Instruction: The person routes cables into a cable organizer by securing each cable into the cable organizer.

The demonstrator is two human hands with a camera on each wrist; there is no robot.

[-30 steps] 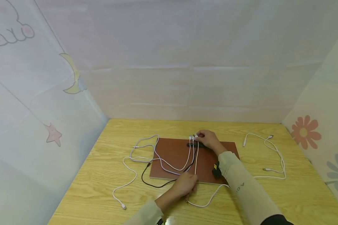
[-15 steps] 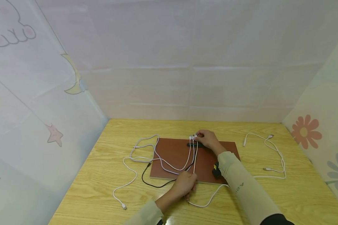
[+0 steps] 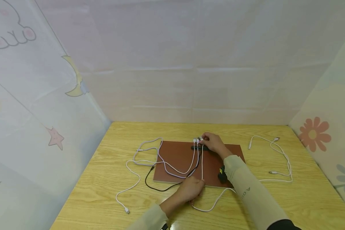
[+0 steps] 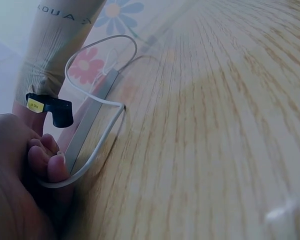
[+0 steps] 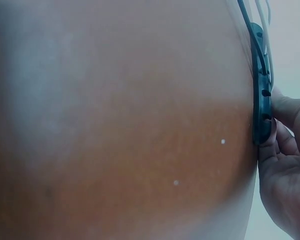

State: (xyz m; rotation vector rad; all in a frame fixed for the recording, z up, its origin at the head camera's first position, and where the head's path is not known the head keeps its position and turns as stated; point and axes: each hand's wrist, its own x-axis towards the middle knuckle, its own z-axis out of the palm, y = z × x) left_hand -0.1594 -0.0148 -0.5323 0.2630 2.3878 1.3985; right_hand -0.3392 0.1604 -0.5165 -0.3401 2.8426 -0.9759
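A black cable holder (image 5: 262, 105) with several slots lies near the far edge of a brown board (image 3: 172, 151). My right hand (image 3: 214, 143) pinches the plug end of a white charging cable (image 3: 202, 163) just beyond the holder. That cable runs straight toward me over the board. At the board's near edge, my left hand (image 3: 191, 188) grips its lower part with curled fingers (image 4: 57, 167). Two more white plugs (image 3: 196, 140) sit side by side left of my right hand, their cords crossing the holder. A black cable (image 3: 161, 190) runs up to the holder too.
Pale cable loops (image 3: 145, 164) spread over the board's left side onto the wooden table (image 3: 97, 191). One white connector (image 3: 127, 210) lies at the front left. Another white cable (image 3: 287, 163) curves at the right. Patterned sheets surround the table's back and sides.
My left hand has shifted slightly right, and the stretched white cable has swung right with it, away from the neighbouring cords. My right hand stays almost in place at the plug.
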